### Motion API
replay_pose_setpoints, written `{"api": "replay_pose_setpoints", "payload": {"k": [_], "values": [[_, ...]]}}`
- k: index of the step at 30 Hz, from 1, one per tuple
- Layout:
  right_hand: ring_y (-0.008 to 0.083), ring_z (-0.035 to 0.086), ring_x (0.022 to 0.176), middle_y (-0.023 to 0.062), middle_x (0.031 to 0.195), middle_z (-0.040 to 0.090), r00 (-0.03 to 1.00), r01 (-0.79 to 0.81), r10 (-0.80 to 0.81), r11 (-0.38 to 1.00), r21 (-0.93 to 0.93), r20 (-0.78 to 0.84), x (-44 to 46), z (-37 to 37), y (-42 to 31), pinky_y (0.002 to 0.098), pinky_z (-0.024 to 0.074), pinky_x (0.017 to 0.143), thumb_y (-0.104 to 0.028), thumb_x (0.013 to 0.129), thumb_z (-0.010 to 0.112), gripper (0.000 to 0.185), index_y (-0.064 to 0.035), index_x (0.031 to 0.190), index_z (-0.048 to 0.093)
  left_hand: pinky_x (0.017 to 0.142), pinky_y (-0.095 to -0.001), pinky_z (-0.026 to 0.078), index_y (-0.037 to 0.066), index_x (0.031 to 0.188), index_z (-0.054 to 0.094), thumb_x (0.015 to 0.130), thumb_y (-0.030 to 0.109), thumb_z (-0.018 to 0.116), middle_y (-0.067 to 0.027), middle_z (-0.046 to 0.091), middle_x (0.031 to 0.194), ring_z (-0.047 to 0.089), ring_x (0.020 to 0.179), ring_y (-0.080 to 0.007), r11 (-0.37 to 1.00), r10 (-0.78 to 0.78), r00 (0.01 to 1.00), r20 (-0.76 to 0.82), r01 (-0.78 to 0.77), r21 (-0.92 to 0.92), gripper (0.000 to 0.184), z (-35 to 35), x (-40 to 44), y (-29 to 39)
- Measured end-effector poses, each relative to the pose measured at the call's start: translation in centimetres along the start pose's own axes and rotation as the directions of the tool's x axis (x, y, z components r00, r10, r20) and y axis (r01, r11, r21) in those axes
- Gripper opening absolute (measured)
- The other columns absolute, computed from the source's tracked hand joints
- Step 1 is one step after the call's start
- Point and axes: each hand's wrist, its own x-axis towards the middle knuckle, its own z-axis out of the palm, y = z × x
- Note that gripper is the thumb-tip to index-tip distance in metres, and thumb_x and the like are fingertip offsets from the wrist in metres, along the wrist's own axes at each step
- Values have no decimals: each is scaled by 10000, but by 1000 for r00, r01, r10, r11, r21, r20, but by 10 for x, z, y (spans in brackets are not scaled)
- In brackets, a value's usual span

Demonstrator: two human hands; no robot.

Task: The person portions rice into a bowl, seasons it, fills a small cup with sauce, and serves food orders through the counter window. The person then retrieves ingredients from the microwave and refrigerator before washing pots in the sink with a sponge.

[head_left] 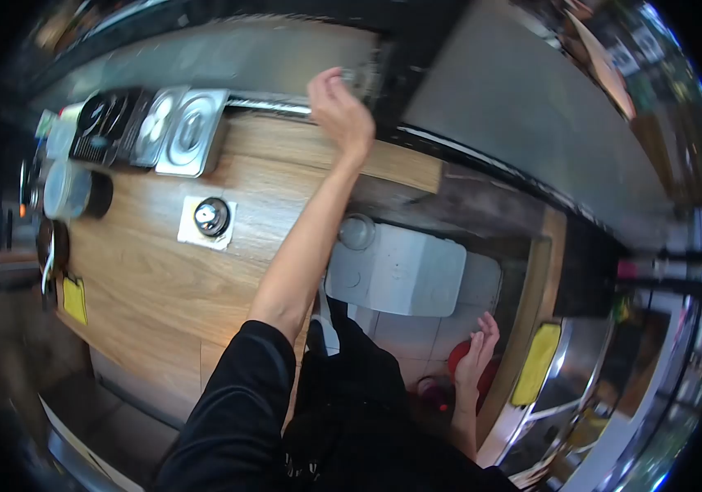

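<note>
My left hand (341, 115) reaches over the back edge of the wooden counter (146, 271), close to the metal rail. Its fingers are bent, and whether something small is between them cannot be made out. Low on the right, my right hand (477, 353) hangs in the air with its fingers apart and nothing in it. A white bin-like box (396, 271) with a clear round container (356, 232) on it stands between my arms. On the counter, a shiny dark round object (211, 216) rests on a white square.
Metal lidded containers (192, 135) and a black appliance (100, 123) line the counter's back left. A tub (68, 189) stands near them. Yellow cloths lie at the left edge (74, 300) and on the right (536, 364). A red object (459, 357) is below my right hand.
</note>
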Motion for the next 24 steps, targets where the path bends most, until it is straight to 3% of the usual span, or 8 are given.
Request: {"api": "replay_pose_setpoints", "payload": {"k": [8, 9, 11, 13, 14, 15, 17, 24], "values": [[309, 507, 1236, 171, 1371, 502, 975, -189, 200, 975, 119, -95, -123, -33, 50, 413, 415, 1028, -234, 954, 592, 491, -34, 1384, 464, 1037, -421, 374, -59, 1354, 448, 977, 197, 563, -199, 526, 1268, 488, 1194, -301, 885, 212, 796, 567, -402, 234, 470, -80, -18, -2], [332, 495, 1244, 178, 1367, 502, 993, -121, 122, 989, -79, 5, -152, -27, 66, 436, 412, 1029, -284, 956, 583, 496, -62, 1385, 473, 988, -382, 410, -44, 1374, 439, 999, 191, 539, -176, 548, 1206, 520, 1131, -257, 993, 108, 853, 511, -71, -92, 453, -102, -67, 53], [368, 464, 1269, 188, 1371, 498, 957, -80, 152, 957, -279, 247, -218, -8, 91, 481, 403, 1031, -384, 958, 554, 504, -122, 1384, 494, 969, -374, 425, -52, 1373, 438, 1027, 192, 487, -146, 552, 1184, 542, 1084, -237, 991, 122, 597, 793, -120, -62, 426, -183, -148, 107], [381, 426, 1299, 184, 1385, 485, 907, 4, 117, 959, -285, 405, -271, 8, 114, 498, 401, 1026, -498, 960, 486, 511, -196, 1371, 523, 904, -413, 456, -14, 1270, 522, 1020, 238, 478, -181, 611, 1074, 595, 1005, -312, 998, 54, 127, 990, 35, -59, 357, -275, -238, 87], [383, 369, 1352, 184, 1441, 432, 818, -28, 174, 964, -264, 548, -284, 4, 106, 562, 339, 1061, -524, 967, 460, 554, -188, 1407, 490, 836, -458, 464, -19, 1122, 567, 1026, 283, 445, -250, 612, 1005, 595, 949, -401, 951, -203, -301, 932, -286, 115, 340, -311, -263, 160], [386, 312, 1404, 184, 1497, 380, 701, -61, 209, 970, -234, 682, -295, -1, 95, 626, 277, 1096, -549, 974, 434, 597, -179, 1443, 456, 826, -444, 479, -49, 1095, 604, 1033, 275, 445, -239, 620, 964, 611, 915, -360, 928, -156, -530, 834, -367, -59, 366, -367, -292, 87], [364, 233, 1455, 166, 1518, 365, 467, -223, 217, 967, -123, 857, -326, 22, 119, 634, 239, 1115, -562, 984, 397, 626, -184, 1483, 411, 760, -492, 461, 8, 1036, 608, 1034, 292, 409, -230, 631, 896, 605, 860, -428, 977, -148, -652, 744, -215, 5, 346, -452, -330, 80], [358, 314, 1427, 202, 1473, 436, 419, -581, 535, 779, -236, 734, -432, -17, 148, 604, 77, 1167, -614, 832, 543, 712, -160, 1380, 564, 754, -397, 448, 20, 1007, 627, 1038, 343, 386, -141, 606, 840, 578, 821, -294, 951, -303, -851, 429, -238, 199, 403, -518, -359, 66]]}}
